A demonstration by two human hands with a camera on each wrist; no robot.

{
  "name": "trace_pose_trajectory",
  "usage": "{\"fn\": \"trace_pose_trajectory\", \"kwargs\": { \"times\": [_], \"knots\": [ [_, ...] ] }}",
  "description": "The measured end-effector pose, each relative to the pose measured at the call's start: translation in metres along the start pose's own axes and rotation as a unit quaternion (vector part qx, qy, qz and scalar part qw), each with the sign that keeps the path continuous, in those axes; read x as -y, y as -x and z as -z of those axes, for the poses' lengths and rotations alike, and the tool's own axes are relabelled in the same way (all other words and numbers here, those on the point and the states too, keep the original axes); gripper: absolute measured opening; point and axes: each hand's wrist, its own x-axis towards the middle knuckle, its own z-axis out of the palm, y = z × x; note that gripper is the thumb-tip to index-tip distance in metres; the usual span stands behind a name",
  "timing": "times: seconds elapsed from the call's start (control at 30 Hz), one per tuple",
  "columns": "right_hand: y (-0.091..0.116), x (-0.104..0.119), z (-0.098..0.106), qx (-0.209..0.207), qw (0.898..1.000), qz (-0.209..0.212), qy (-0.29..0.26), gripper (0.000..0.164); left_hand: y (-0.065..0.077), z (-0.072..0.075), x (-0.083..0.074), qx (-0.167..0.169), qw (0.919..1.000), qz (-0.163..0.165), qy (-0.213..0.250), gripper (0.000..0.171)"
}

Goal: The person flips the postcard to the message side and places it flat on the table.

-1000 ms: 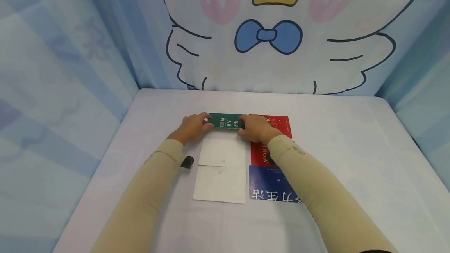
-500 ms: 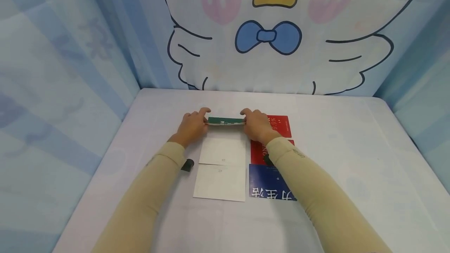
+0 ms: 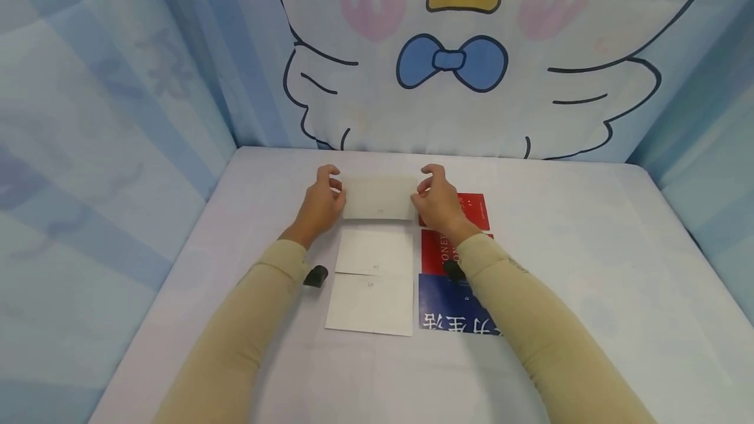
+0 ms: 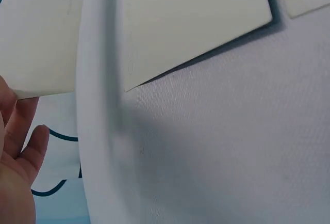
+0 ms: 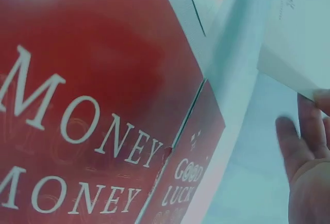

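Note:
A card (image 3: 379, 198), its cream back facing the head camera, hangs raised at the far side of the table. My left hand (image 3: 321, 207) pinches its left edge and my right hand (image 3: 438, 205) pinches its right edge. In the left wrist view, the fingers (image 4: 23, 126) meet a corner of the card (image 4: 38, 43), held off the tabletop. The right wrist view shows the other end of the card (image 5: 299, 38) gripped by the right hand (image 5: 312, 177). Its green front is hidden.
Two cream cards (image 3: 375, 248) lie one behind the other nearer the body. To their right are two red cards (image 3: 473, 209) with white lettering and a blue card (image 3: 444, 306), partly under the right forearm. A patterned curtain (image 3: 448, 116) stands behind the white table (image 3: 589, 247).
The card has turned over, from its green front with lettering, through edge-on, to its cream back. Both hands have moved slightly farther away with it and rotated upward.

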Motion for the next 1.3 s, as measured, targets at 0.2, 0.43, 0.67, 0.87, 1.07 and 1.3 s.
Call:
{"fn": "trace_pose_trajectory", "kwargs": {
  "times": [0.2,0.43,0.67,0.87,1.07,1.3],
  "knots": [
    [0.004,0.000,-0.001,-0.021,0.999,0.024,0.022,0.028,0.002,-0.004,0.002,-0.034,0.9992,-0.002,0.019,0.023],
    [0.006,0.003,-0.003,-0.021,0.999,0.016,0.031,0.032,0.003,-0.004,0.001,-0.011,0.9996,-0.017,-0.021,0.026],
    [0.008,0.000,-0.008,-0.001,0.999,0.004,0.052,0.049,0.004,-0.007,0.003,0.053,0.9979,0.025,-0.026,0.048],
    [0.007,-0.003,-0.009,0.030,0.995,0.006,0.098,0.063,0.002,-0.012,0.006,0.084,0.9947,0.044,-0.039,0.056],
    [0.006,-0.006,-0.012,0.059,0.991,0.000,0.118,0.064,0.004,-0.017,0.005,0.099,0.9921,0.068,-0.038,0.058],
    [0.007,-0.012,-0.018,0.082,0.988,-0.008,0.130,0.063,0.006,-0.019,0.004,0.125,0.9872,0.058,-0.080,0.059]
  ]
}}
